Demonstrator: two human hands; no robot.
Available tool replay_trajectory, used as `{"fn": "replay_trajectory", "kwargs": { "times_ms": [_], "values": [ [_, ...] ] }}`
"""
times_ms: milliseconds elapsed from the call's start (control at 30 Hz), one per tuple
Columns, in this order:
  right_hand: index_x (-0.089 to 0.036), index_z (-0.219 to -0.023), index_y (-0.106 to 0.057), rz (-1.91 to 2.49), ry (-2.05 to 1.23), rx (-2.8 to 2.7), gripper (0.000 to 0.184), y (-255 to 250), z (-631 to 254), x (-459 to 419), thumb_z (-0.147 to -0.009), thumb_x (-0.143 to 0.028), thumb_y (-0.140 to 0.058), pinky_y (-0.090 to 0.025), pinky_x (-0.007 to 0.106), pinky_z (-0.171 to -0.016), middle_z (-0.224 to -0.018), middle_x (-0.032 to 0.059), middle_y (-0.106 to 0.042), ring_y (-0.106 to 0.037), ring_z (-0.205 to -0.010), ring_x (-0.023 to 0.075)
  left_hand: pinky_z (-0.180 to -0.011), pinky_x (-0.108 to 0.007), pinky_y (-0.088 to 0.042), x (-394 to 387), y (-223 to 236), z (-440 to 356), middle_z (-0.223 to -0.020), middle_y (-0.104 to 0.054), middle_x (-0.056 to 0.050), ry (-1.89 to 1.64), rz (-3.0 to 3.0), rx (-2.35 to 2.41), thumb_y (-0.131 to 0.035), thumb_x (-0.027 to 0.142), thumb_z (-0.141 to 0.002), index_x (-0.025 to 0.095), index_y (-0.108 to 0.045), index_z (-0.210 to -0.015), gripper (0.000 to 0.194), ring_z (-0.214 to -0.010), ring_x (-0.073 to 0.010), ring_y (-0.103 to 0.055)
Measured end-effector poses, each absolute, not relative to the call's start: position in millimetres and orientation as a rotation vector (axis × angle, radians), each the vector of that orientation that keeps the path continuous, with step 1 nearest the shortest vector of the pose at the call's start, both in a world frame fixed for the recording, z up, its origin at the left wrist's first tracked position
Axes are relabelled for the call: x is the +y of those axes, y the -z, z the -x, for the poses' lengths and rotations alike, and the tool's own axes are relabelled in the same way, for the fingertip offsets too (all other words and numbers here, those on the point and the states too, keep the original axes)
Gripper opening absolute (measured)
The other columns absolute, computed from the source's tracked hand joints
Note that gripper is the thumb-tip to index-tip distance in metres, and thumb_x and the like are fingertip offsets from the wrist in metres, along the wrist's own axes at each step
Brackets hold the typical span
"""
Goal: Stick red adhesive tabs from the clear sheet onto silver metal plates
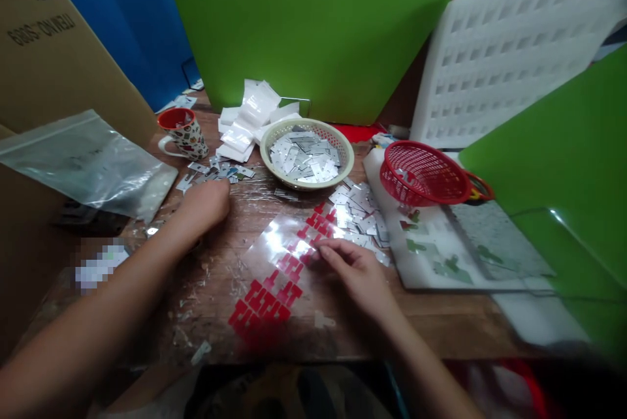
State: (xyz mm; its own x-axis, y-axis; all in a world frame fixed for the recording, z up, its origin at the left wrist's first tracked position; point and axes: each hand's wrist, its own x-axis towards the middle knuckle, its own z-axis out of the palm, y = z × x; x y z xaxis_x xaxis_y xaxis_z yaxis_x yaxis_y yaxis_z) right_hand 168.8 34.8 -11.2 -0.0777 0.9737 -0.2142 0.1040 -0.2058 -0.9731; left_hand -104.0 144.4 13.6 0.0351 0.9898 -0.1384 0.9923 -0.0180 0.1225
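A clear plastic sheet (274,269) carrying several red T-shaped stickers lies on the wooden table in front of me. My right hand (355,269) rests on its right side, fingers pinched together at a red sticker near the sheet's middle. My left hand (206,203) reaches out to the left, fingers curled down at a scatter of small silvery metal plates (215,174); whether it holds one is hidden. A cream basket (306,153) full of the same plates stands behind the sheet. More plates (360,210) lie heaped to its right.
A red mesh basket (424,174) sits on a white foam pad (441,256) at the right. A patterned mug (183,133) and a stack of white backing strips (249,119) stand at the back. A clear bag (88,161) lies left. Green boards and a white foam tray (509,47) wall the back.
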Motion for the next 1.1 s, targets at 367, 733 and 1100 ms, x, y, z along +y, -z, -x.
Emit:
{"fn": "replay_trajectory", "kwargs": {
  "times_ms": [367, 733, 1100],
  "values": [
    [-0.016, -0.095, -0.062, 1.708, -0.681, -2.192, 0.018, 34, -130, 29, -0.091, -0.014, -0.044, -0.044, 0.033, -0.079, -0.1, 0.0116, -0.062, -0.058, -0.089, 0.0215, -0.057, -0.02, -0.053, 42, 18, 44, -0.061, -0.065, 0.0, -0.953, -0.528, 1.205, -0.069, 0.008, -0.07, 0.014, -0.057, -0.085, 0.02, -0.054, -0.0106, -0.063],
    [-0.013, -0.098, -0.057, 1.798, -0.583, -2.182, 0.017, 47, -120, 27, -0.091, -0.011, -0.042, -0.044, 0.038, -0.079, -0.1, 0.0139, -0.059, -0.054, -0.089, 0.0243, -0.072, -0.023, -0.057, 31, 28, 31, -0.079, -0.073, -0.009, -1.037, -0.297, 1.101, -0.057, 0.005, -0.08, 0.016, -0.051, -0.083, 0.013, -0.08, -0.017, -0.072],
    [-0.013, -0.095, -0.057, 1.876, -0.582, -2.136, 0.014, 48, -117, 27, -0.091, -0.014, -0.043, -0.043, 0.039, -0.08, -0.099, 0.015, -0.058, -0.054, -0.091, 0.0266, -0.076, -0.027, -0.055, 32, 40, 27, -0.086, -0.074, -0.009, -1.049, -0.384, 1.176, -0.061, 0.012, -0.08, 0.018, -0.048, -0.085, 0.016, -0.085, -0.0189, -0.072]
  ]
}}
